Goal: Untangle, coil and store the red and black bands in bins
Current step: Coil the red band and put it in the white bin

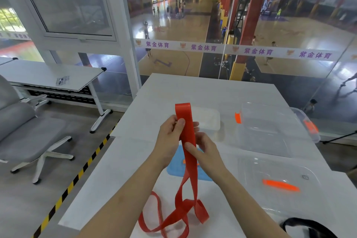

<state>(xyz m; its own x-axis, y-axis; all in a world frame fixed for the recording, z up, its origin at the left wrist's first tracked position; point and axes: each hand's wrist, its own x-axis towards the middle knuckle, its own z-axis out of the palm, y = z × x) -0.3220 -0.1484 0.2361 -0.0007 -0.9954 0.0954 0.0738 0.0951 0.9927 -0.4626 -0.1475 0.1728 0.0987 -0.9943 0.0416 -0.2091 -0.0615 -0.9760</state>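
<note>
Overhead, flat glossy red band [188, 141], lower length twisted.

Two hands are in view, the left hand [170, 137] and the right hand [206, 150], both pinching one red band [190, 172]. One black band [309, 226] shows at the lower right, partly cut off. The near table [125, 152] bears three clear tubs: the far tub [206, 120], the right tub [270, 129] and the near tub [280, 172]; which are bins and which lids cannot be told. Three orange clips [281, 185] show on them. There is one blue lid [177, 170]. A second table [48, 75] makes two tables. There is one chair [29, 131].
</note>
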